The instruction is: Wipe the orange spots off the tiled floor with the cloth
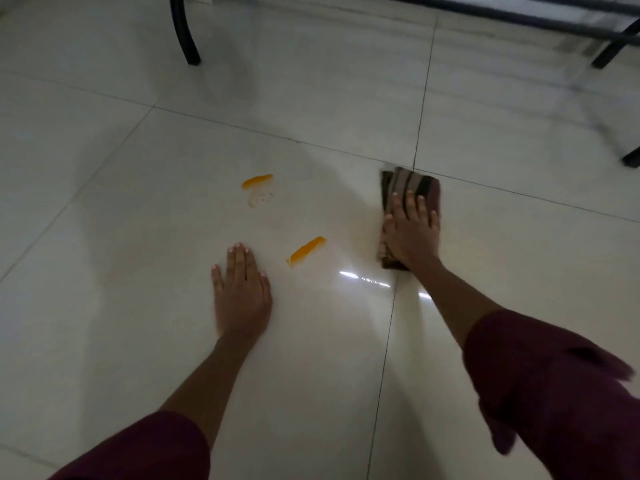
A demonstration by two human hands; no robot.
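Two orange smears mark the white tiled floor: one farther away with a pale wiped trace below it, and a nearer one. A folded brown-and-beige striped cloth lies flat on the floor to the right of both smears. My right hand presses on the cloth with straight, spread fingers. My left hand rests flat on the bare tile, just left of the nearer smear, fingers straight.
A black chair leg stands at the top left. Black furniture legs and a frame run along the top right, with another foot at the right edge. A light glare reflects near my right wrist.
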